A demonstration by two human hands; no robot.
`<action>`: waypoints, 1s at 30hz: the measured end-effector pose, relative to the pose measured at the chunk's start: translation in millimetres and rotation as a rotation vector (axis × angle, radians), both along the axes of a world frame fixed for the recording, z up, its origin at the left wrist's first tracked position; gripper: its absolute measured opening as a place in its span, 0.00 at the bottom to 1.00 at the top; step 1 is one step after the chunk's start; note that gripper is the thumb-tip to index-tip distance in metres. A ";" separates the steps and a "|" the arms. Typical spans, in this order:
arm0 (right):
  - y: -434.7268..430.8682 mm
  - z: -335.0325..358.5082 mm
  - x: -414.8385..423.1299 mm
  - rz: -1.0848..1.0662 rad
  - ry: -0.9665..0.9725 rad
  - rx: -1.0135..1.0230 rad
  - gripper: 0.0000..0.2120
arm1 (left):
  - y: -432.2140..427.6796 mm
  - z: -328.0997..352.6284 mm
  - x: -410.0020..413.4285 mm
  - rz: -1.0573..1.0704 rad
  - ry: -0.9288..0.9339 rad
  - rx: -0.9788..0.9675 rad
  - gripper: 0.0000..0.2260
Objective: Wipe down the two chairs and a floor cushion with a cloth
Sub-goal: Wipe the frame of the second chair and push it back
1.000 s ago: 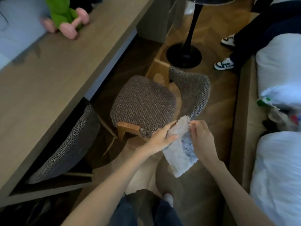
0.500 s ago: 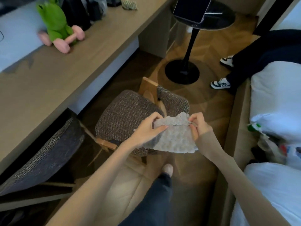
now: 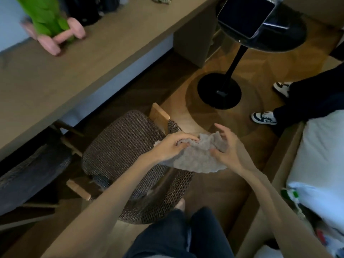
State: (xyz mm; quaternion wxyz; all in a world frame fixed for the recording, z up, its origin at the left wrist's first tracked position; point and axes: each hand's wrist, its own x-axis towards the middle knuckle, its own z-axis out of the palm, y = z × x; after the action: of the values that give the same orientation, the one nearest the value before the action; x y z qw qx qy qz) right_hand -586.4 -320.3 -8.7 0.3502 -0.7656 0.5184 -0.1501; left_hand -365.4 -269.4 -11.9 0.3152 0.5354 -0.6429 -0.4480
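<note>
A grey textured cloth [image 3: 200, 158] hangs crumpled between my two hands over the back edge of a brown woven chair [image 3: 122, 146]. My left hand [image 3: 173, 146] grips the cloth's left top edge with curled fingers. My right hand [image 3: 226, 148] pinches the cloth's right side with the thumb while its other fingers are spread above it. A second, darker chair [image 3: 31, 175] is tucked under the desk at the left. No floor cushion is in view.
A long wooden desk [image 3: 74, 71] runs along the left with a green and pink plush toy [image 3: 52, 25]. A black pedestal side table [image 3: 219, 92] carries a tablet [image 3: 245, 14]. Another person's shoes [image 3: 264, 118] and a bed [image 3: 320, 155] are at the right.
The cloth went from hanging down, to stretched flat, to bunched up between my hands. My right hand's fingers have spread. The view has moved closer over the chair.
</note>
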 end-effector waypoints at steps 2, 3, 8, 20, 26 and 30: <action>-32.2 -2.4 6.3 0.138 0.110 0.021 0.26 | -17.3 -2.1 5.5 0.022 -0.041 -0.002 0.14; -47.4 -4.9 11.9 0.202 0.143 0.008 0.23 | -25.4 -4.9 9.5 0.039 -0.059 0.003 0.15; -120.6 -31.7 50.0 0.411 0.305 -0.010 0.13 | -65.6 -31.6 29.7 0.212 -0.109 0.010 0.14; -268.9 -149.8 210.0 0.507 0.254 0.216 0.13 | -177.6 -160.6 115.9 1.107 -0.263 0.509 0.15; -256.3 -219.7 267.1 0.495 0.162 0.055 0.27 | -186.4 -214.8 109.4 1.419 -0.116 0.466 0.26; -236.7 -243.9 271.2 0.400 -0.120 0.608 0.20 | -186.6 -232.7 99.1 1.381 0.245 0.395 0.18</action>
State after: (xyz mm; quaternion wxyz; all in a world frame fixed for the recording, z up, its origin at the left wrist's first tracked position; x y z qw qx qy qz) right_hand -315.3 -557.1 -252.6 0.6138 -0.7027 0.3578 0.0376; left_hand -266.3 -455.9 -244.5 0.4933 0.8118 -0.0254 -0.3113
